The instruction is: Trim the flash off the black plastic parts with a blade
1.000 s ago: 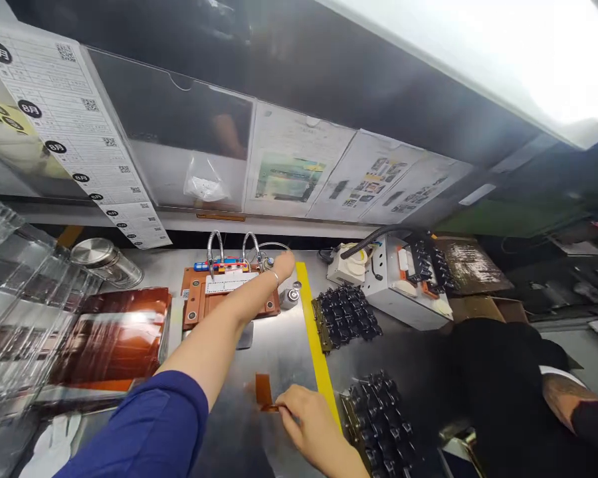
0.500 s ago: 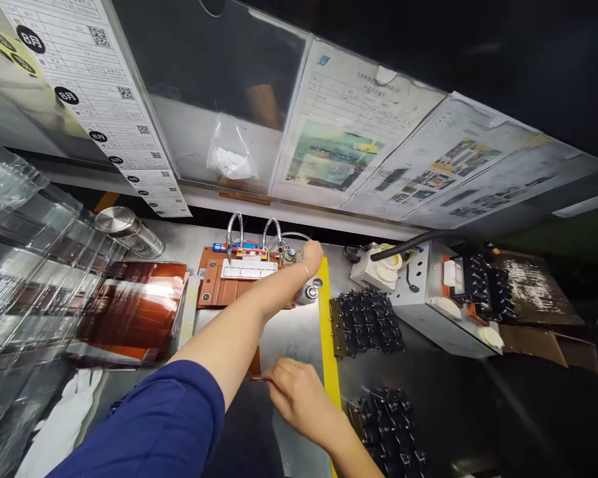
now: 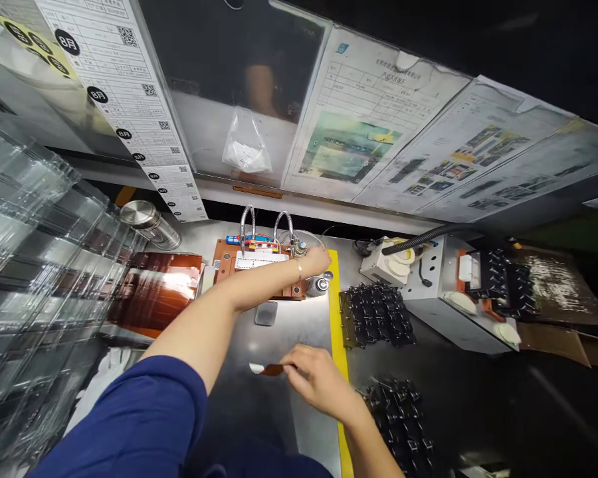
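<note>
My left hand (image 3: 317, 261) reaches over to the right end of a brown fixture (image 3: 223, 255), beside a small valve and just above a metal-topped bottle (image 3: 319, 285). Its fingers are curled, and what they hold is hidden. On the fixture lies a white perforated strip (image 3: 246, 260), under two bent metal tubes (image 3: 247, 216). Nearer to me, my right hand (image 3: 311, 375) pinches a thin orange-brown film (image 3: 272, 370) with a white end, held above the metal work surface. A small grey rectangular plate (image 3: 266, 313) lies in front of the fixture.
Black clip-like parts (image 3: 376, 315) sit right of a yellow strip (image 3: 337, 318), with more nearer me. A metal machine (image 3: 443, 318) stands farther right. Orange sheets (image 3: 154, 289), a steel-lidded jar (image 3: 152, 224) and stacked clear trays (image 3: 24, 265) are at left.
The camera view has shifted. The left forearm lies lower across the fixture, uncovering the grey plate. In my right hand the film has turned and shows its white end.
</note>
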